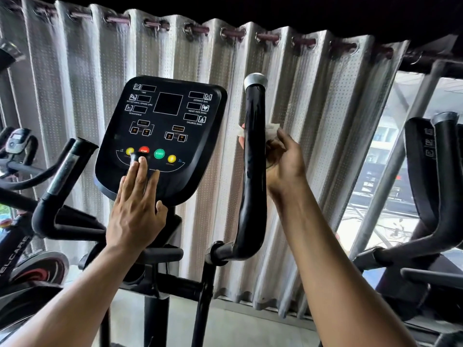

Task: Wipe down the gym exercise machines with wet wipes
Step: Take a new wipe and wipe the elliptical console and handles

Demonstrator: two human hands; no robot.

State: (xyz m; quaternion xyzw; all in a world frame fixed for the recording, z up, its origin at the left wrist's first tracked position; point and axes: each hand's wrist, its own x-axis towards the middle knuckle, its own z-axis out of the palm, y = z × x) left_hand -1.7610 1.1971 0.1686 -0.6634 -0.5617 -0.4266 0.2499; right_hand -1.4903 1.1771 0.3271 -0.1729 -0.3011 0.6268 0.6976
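The exercise machine [160, 246] stands before a pale curtain [313, 151], and its black console [162, 136] serves as the landmark here. To the right of the console rises the upright black handlebar [254, 171], capped in silver. The right hand [283, 164] curls around that bar at mid-height, grasping the white wet wipe [271, 128] against it, with an edge of the wipe showing on either side of the bar. The left hand [136, 209] lies flat with straight fingers on the console's lower edge, gripping nothing, likely for steadying. To wipe well, the wipe probably ought to wrap the bar fully and slide along its whole length, cap to bend.
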